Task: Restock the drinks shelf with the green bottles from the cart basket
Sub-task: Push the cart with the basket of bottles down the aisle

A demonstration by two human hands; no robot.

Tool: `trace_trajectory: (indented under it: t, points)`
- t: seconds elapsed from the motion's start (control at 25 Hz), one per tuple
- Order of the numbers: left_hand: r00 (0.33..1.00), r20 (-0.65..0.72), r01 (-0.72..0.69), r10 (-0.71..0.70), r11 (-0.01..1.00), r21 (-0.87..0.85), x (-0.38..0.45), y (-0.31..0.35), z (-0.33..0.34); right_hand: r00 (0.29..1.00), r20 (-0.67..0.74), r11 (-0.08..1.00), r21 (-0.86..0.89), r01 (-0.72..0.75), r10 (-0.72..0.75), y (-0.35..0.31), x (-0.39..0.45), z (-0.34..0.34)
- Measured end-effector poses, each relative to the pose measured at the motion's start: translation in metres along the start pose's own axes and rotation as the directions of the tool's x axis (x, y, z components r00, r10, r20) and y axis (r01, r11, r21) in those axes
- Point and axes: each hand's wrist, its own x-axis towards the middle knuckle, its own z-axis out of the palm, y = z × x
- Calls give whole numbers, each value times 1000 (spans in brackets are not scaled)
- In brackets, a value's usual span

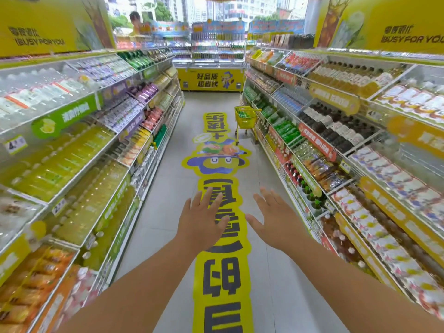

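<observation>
A supermarket aisle is stretching away ahead of both hands, with stocked drinks shelves rising beyond the left hand's outer side and the right-hand drinks shelving (336,131) running past the right hand's outer side, and a long yellow floor sticker (222,260) lying beneath and between the two forearms. By the look of things the job is only just starting — nothing is being carried, and the yellow cart (246,120) is standing well ahead of the hands, far down the aisle, parked just beside the right-hand shelving. Its basket is showing a patch of green at the top, presumably the green bottles (243,114), though at this range they are too small to count or make out singly. Rows of green bottles are already sitting on the shelf tiers next to the cart, which is probably the spot to be filled; whether any gap is waiting there cannot be told from here. So everything appears to be left to do: reaching the cart, lifting bottles out, and setting them on the shelf. The left hand (200,221) is reaching forward with its fingers spread and straight, holding nothing, and the right hand (274,218) is doing the same just beside it — palms down, the two thumbs near each other but apart, both pointing roughly toward the distant cart.
</observation>
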Motion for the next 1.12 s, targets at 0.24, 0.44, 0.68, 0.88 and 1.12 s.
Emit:
trace_trajectory:
  t: [0.24, 0.44, 0.68, 0.88, 1.12]
  points:
    - [1000, -8, 17, -17, 1000, 26, 170, -16, 31, 999, 34, 999, -10, 31, -31, 57, 174, 24]
    - [1000, 3, 21, -21, 1000, 18, 294, -44, 52, 997, 68, 999, 25, 26, -28, 88, 295, 43]
    - [1000, -6, 22, -22, 1000, -7, 461, -119, 108, 997, 73, 1000, 30, 6, -8, 112, 477, 93]
    - [1000, 22, 9, -9, 1000, -2, 607, -188, 141, 994, 106, 998, 47, -40, 35, 116, 628, 125]
    - [999, 33, -28, 27, 999, 31, 759, -234, 170, 988, 145, 998, 26, -64, 59, 141, 779, 152]
